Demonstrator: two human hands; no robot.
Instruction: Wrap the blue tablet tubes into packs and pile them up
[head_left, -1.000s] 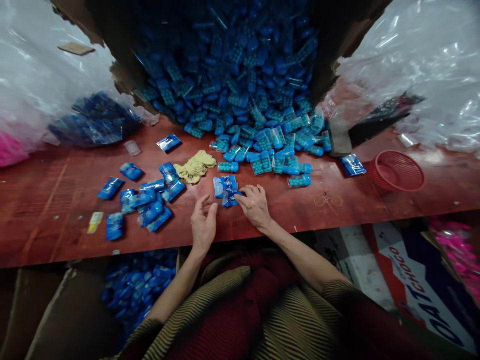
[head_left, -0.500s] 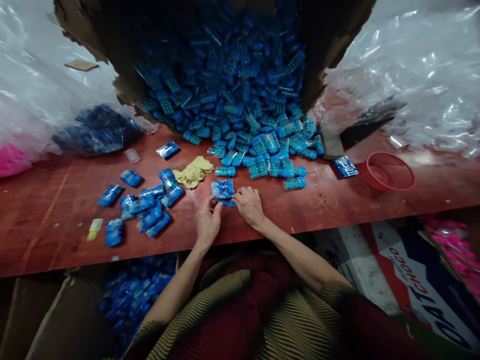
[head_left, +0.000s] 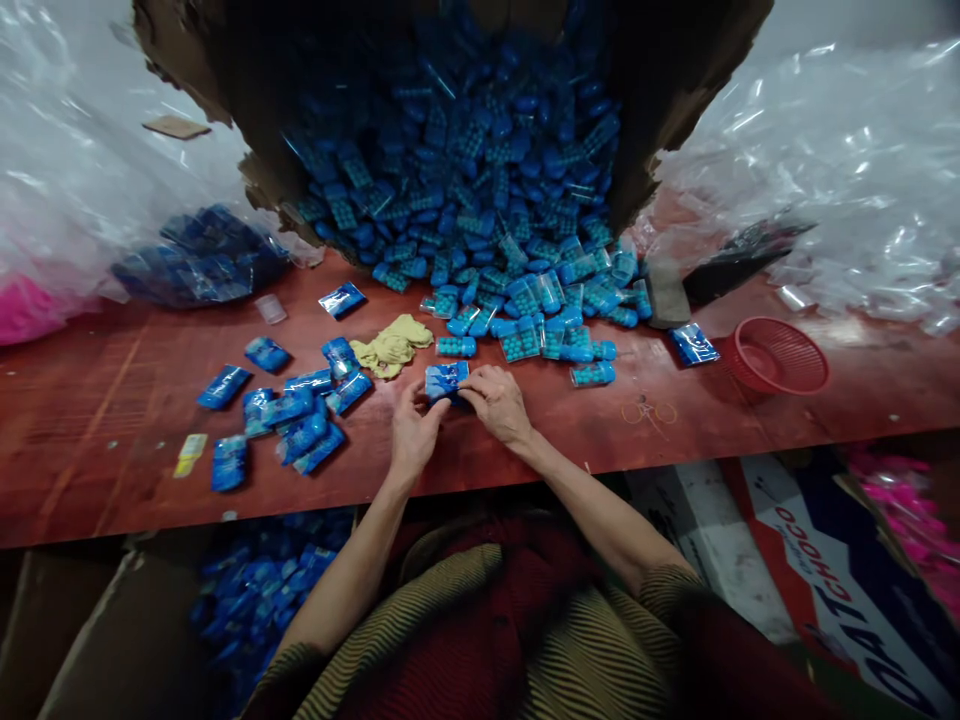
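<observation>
Between my two hands, just above the red table [head_left: 480, 465], is a blue printed packet [head_left: 447, 377]. My left hand [head_left: 417, 430] pinches its left side, thumb toward the near edge. The fingers of my right hand [head_left: 497, 402] are closed on its right side; its lower part is hidden by my fingers. Just beyond lies a blue-capped clear bottle with turquoise balls [head_left: 455, 346]. To the left is a crumpled yellow cloth [head_left: 394, 345], and past it a loose pile of blue packets [head_left: 300, 415].
A torn cardboard box [head_left: 262, 185] spills many blue-capped bottles [head_left: 480, 220] onto the table. At right stand a red plastic basket [head_left: 776, 357] and a flat blue packet [head_left: 694, 344]. Clear plastic bags [head_left: 862, 170] flank the box. Rubber bands [head_left: 646, 411] lie near the front edge.
The packet's near part, lying flat before, is now folded or tilted under my fingers, and less of it shows. Both hands have drawn slightly closer together around it. The view has shifted slightly.
</observation>
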